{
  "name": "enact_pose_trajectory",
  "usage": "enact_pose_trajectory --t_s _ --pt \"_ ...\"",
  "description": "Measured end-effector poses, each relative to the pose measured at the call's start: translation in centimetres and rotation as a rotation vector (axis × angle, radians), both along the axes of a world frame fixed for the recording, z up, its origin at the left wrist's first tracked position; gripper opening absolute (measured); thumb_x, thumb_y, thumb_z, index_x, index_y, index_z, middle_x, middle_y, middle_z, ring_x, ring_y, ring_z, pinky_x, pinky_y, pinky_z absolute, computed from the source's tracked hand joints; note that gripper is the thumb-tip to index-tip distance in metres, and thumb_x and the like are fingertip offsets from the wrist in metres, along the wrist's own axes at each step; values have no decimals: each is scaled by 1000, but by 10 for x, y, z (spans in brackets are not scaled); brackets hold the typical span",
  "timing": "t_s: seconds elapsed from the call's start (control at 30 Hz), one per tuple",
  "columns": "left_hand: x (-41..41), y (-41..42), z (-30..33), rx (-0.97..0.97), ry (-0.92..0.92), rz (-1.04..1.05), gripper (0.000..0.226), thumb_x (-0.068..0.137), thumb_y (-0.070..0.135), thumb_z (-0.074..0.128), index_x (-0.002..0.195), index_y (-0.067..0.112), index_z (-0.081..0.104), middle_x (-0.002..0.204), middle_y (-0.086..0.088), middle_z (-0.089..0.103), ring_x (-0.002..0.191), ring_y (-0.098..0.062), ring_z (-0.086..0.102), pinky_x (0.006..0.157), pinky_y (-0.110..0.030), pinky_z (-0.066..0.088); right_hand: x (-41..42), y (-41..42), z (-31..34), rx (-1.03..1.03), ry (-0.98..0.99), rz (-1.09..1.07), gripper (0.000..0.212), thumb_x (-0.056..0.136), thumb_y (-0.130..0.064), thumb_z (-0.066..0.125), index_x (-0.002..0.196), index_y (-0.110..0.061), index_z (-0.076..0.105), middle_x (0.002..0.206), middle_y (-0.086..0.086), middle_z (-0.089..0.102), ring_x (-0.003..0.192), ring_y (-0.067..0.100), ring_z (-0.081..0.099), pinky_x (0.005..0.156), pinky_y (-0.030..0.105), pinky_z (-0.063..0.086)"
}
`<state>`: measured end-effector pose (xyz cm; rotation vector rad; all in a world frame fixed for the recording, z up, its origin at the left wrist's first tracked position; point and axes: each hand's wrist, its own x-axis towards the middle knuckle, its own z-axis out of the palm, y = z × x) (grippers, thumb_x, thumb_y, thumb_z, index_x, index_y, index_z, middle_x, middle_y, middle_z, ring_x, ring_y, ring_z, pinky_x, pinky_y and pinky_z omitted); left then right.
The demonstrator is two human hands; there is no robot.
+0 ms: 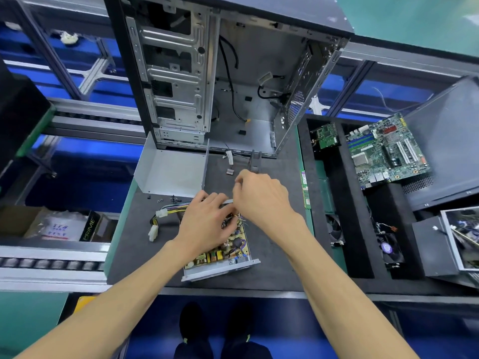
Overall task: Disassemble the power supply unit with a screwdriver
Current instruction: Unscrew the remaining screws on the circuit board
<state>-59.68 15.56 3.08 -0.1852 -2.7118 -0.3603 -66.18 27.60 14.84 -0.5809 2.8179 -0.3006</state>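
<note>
A: Where is the power supply unit point(228, 252)?
B: On the dark table point(272, 250), near its six o'clock edge. The cover is off; the circuit board lies bare in its shallow metal tray.

A: And the hands?
B: The left hand point(207, 221) lies over the twelve o'clock half of the board, fingers bent down among the parts. I cannot tell whether it grips anything. The right hand point(261, 196) is just at its two o'clock, touching it, fingers curled round something thin and pale; whether that is the screwdriver I cannot tell.

A: What lies around?
B: The grey metal cover point(171, 169) stands at eleven o'clock of the unit. The wire bundle point(162, 216) with white plugs trails out at nine o'clock. Loose screws point(173, 199) lie between cover and wires. The open computer case point(220, 73) stands at twelve o'clock, and a green motherboard point(386, 151) rests in a black tray point(334, 203) at two o'clock.
</note>
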Motion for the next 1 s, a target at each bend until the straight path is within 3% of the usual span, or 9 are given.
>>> enact_pose_trajectory --t_s 0.13,0.27,0.37,0.47,0.63,0.73,0.8,0.87,1.0 --pt "0 0 1 -26 -39 7 25 90 37 56 87 19 72 88 2 63 74 -20 55 74 -36 37 -7 3 8 71 -103 -18 39 99 -26 49 137 -18 46 128 15 57 110 40 56 77 37 35" --pt "0 1 4 -18 -46 6 22 89 37 59 87 20 73 87 2 63 73 -20 56 73 -36 37 -10 8 12 73 -143 140 60 90 -27 63 144 -28 36 130 11 38 84 35 52 74 36 36" --pt "0 1 3 -19 -49 9 22 89 38 60 86 22 74 87 4 63 74 -18 56 73 -35 37 -12 16 5 -7 -51 100 42 99 -36 54 138 -23 45 126 11 43 92 40 59 75 39 39" --pt "0 2 3 -16 -50 16 21 89 40 60 86 24 74 87 5 63 74 -18 57 74 -34 36 -14 21 0 -94 -11 39 28 103 -25 44 129 -17 49 120 12 50 90 41 56 73 41 36" --pt "1 3 5 -25 -64 35 21 89 40 60 86 25 75 87 4 63 76 -18 58 76 -35 37 -16 20 -1 -164 27 182 37 90 -16 58 126 -20 49 117 6 40 72 33 53 65 37 39" --pt "2 5 6 -25 -61 44 20 89 39 60 86 25 75 86 4 63 76 -19 58 76 -35 38 -21 16 -4 -124 37 223 27 91 -24 62 118 -21 60 120 8 45 84 37 57 75 39 46" --pt "2 5 7 -24 -57 54 19 88 38 61 85 25 74 84 4 61 75 -20 57 76 -35 38 -27 14 -5 -81 38 168 25 99 -34 53 111 -16 66 118 12 58 99 40 60 80 41 46" --pt "2 5 7 -21 -49 61 18 88 37 62 85 25 75 82 4 60 74 -20 57 76 -35 37 -30 12 -7 -111 60 162 26 102 -30 46 114 -17 64 118 12 62 104 40 61 79 40 44" --pt "3 6 8 -16 -44 64 17 86 36 64 85 24 75 80 3 60 73 -21 57 75 -35 37 -32 15 -6 -189 45 293 40 90 -26 59 129 -27 50 115 3 42 80 33 56 72 38 42"
